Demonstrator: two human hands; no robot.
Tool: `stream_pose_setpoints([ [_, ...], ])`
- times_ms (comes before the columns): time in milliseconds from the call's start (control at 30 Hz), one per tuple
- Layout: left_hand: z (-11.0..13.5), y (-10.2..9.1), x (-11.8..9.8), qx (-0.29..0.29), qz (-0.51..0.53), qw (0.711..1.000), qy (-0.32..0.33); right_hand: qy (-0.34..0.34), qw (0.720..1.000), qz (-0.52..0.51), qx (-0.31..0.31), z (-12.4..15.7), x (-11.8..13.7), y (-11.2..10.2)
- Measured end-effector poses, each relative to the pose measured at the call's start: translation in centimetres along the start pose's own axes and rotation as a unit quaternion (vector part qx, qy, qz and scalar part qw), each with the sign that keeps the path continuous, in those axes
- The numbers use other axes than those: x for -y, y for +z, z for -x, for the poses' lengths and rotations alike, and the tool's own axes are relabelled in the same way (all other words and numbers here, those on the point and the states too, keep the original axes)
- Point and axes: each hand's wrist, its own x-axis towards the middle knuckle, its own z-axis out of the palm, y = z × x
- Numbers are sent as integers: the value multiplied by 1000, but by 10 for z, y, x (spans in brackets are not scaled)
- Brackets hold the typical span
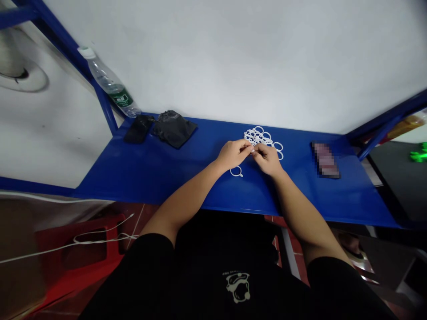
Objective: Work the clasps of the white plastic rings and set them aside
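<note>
Hands meet by a pile of small white plastic rings [263, 135] on the blue metal table [160, 173]. Left hand [233, 154] and right hand [268, 159] seem to pinch one white ring [252, 150] together. The next move needs small, careful finger work.

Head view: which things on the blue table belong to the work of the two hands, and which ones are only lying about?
In the work: left hand, right hand, fingertips meeting at the pile of white rings; single white ring beside the left hand.
Lying about: water bottle, black phone, black bag, blurred flat item.
</note>
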Motion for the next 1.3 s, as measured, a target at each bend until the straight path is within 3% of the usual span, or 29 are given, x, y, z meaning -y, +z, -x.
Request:
stream_pose_setpoints([
  [200,5,1,-5,21,-125,991,28,26,999,-25,-20,-1,-3,-4],
  [400,3,1,-3,23,-170,985,23,4,999,-17,-43,-1,-8,-2],
  [633,0,-14,-6,-7,-153,988,16,30,986,49,-158,1,-10,1],
  [700,-1,-21,-7,33,-161,986,22,40,980,54,-187,0,-13,1],
  [900,1,-29,-6,243,-167,955,20,56,972,58,-220,-2,-19,2],
  [1000,2,-25,-2,280,-178,943,-2,56,975,44,-209,-1,-17,2],
  [1100,1,-21,0,249,-198,948,4,42,983,40,-176,1,-13,3],
  [1300,-1,-23,-7,70,-211,975,11,17,998,39,-48,1,-4,1],
])
